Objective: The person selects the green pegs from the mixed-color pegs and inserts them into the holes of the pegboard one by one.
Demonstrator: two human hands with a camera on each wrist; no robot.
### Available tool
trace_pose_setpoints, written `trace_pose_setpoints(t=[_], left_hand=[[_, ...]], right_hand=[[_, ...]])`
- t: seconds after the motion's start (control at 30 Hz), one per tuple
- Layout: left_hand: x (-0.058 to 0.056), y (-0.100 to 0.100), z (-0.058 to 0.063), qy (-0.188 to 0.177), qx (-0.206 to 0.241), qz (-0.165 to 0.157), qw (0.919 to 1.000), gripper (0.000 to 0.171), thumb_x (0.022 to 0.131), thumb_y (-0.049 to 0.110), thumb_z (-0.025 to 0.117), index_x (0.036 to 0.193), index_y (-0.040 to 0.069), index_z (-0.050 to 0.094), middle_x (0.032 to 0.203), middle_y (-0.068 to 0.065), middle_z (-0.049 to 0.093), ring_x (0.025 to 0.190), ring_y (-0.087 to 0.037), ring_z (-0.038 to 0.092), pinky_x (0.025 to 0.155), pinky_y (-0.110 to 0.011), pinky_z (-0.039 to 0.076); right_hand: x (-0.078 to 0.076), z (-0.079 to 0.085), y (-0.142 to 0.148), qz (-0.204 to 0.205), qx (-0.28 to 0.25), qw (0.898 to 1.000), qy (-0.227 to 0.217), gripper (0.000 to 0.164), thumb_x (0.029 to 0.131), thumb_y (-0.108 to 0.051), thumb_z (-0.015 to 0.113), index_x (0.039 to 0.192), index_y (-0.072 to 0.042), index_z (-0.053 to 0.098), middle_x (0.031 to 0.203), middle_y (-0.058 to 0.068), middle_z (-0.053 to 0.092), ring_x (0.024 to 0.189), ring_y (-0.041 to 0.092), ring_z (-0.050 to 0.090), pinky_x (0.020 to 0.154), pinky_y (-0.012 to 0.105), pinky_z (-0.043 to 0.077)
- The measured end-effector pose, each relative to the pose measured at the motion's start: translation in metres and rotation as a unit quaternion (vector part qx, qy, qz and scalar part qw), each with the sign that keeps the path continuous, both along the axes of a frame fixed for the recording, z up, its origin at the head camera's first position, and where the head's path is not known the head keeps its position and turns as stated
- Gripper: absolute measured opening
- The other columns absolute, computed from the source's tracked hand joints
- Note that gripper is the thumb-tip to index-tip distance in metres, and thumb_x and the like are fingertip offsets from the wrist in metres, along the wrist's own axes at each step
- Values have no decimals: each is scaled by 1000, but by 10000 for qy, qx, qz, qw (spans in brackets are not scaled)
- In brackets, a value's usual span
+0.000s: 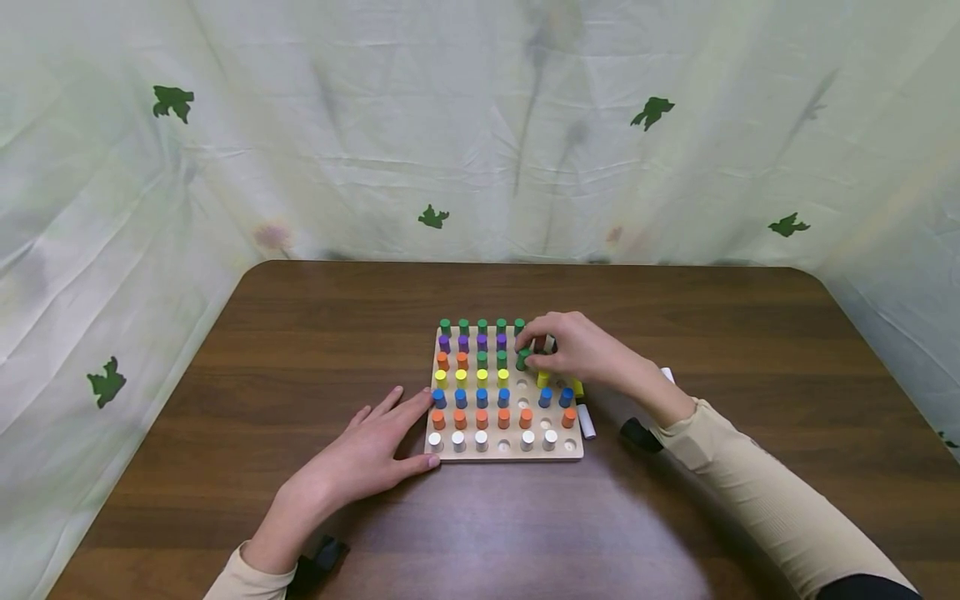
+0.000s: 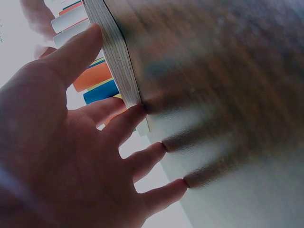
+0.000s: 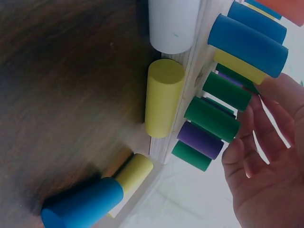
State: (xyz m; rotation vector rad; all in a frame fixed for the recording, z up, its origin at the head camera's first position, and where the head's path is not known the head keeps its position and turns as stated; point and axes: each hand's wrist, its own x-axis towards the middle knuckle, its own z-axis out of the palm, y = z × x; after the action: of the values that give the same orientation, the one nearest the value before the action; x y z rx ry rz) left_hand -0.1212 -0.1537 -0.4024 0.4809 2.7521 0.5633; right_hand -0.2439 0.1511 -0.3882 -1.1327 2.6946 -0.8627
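Observation:
A light wooden pegboard lies on the table, filled with rows of coloured pegs. My left hand spreads beside its left edge, the thumb at the near corner and the index finger by a blue peg. In the left wrist view, the left fingertips rest on the table. Over the board's far right part, my right hand pinches a green peg with thumb and finger. More green pegs and a purple peg stand near the right fingers. The hand hides some far-right holes.
Beside the board's right edge lie a white peg and a yellow peg. Farther off, a loose blue peg and another yellow peg lie on the table. A pale leaf-patterned curtain hangs behind the table.

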Motion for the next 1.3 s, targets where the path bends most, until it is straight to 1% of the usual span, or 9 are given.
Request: trace_pose_setpoints(t=[0.27, 0.4, 0.57, 0.7, 0.77, 0.87, 1.07, 1.2, 1.3], left_hand=[[0, 0, 1, -19, 5, 10, 10000, 86, 87, 57, 67, 154, 14, 34, 158, -3, 33, 148, -37, 15, 110, -69, 13], [0, 0, 0, -21, -2, -11, 10000, 87, 87, 57, 67, 155, 14, 33, 158, -4, 33, 147, -37, 15, 110, -69, 14], [0, 1, 0, -26, -8, -21, 10000, 87, 87, 57, 67, 155, 14, 33, 158, -3, 33, 148, -36, 14, 110, -68, 14], [0, 0, 0, 80, 31, -60, 9999, 85, 88, 55, 67, 154, 13, 35, 157, -3, 34, 147, -37, 16, 110, -69, 15], [0, 0, 0, 111, 45, -70, 9999, 85, 88, 55, 67, 154, 13, 35, 157, -3, 35, 147, -37, 17, 109, -68, 16], [0, 0, 1, 110, 44, -52, 9999, 85, 88, 55, 67, 154, 13, 35, 157, -3, 35, 147, -36, 17, 110, -68, 16], [-1, -1, 2, 63, 10, -18, 10000, 86, 87, 57, 67, 154, 13, 35, 157, -4, 34, 147, -36, 16, 110, -68, 16], [-1, -1, 1, 43, 8, -12, 10000, 87, 86, 58, 67, 154, 13, 35, 157, -5, 35, 147, -37, 17, 109, -68, 16], [-2, -1, 1, 21, 8, 0, 10000, 88, 86, 59, 67, 154, 13, 35, 156, -5, 35, 147, -37, 17, 109, -69, 16]], right_hand=[[2, 2, -2, 60, 178, 9998, 56, 20, 86, -13, 76, 106, -15, 75, 100, -6, 68, 90, 17, 60, 79, 33, 51], [3, 4, 2, 32, -10, 10000, -6, 21, 87, -11, 76, 107, -14, 74, 102, -4, 69, 90, 19, 60, 79, 38, 53], [8, 7, 13, -274, -382, 9989, -72, 22, 87, -12, 77, 108, -13, 74, 98, -4, 69, 84, 19, 59, 70, 35, 51], [13, 12, 24, -537, -578, 9969, -50, 18, 89, -15, 75, 107, -14, 74, 92, -7, 67, 78, 17, 58, 62, 32, 49], [16, 14, 30, -668, -701, 9953, -51, 17, 90, -15, 74, 107, -13, 73, 91, -7, 67, 77, 16, 59, 62, 32, 50], [20, 16, 40, -878, -813, 9928, -32, 17, 91, -15, 72, 108, -13, 73, 92, -7, 67, 79, 14, 59, 67, 33, 52], [24, 18, 59, -1247, -710, 9896, 97, 17, 92, -17, 72, 108, -14, 72, 92, -7, 67, 82, 13, 58, 73, 34, 52], [23, 14, 71, -1371, -526, 9891, 56, 18, 92, -17, 72, 109, -12, 72, 94, -6, 67, 83, 14, 59, 74, 36, 52], [19, 9, 77, -1438, -328, 9890, -75, 18, 91, -15, 72, 109, -11, 72, 94, -5, 67, 84, 15, 60, 74, 35, 52]])
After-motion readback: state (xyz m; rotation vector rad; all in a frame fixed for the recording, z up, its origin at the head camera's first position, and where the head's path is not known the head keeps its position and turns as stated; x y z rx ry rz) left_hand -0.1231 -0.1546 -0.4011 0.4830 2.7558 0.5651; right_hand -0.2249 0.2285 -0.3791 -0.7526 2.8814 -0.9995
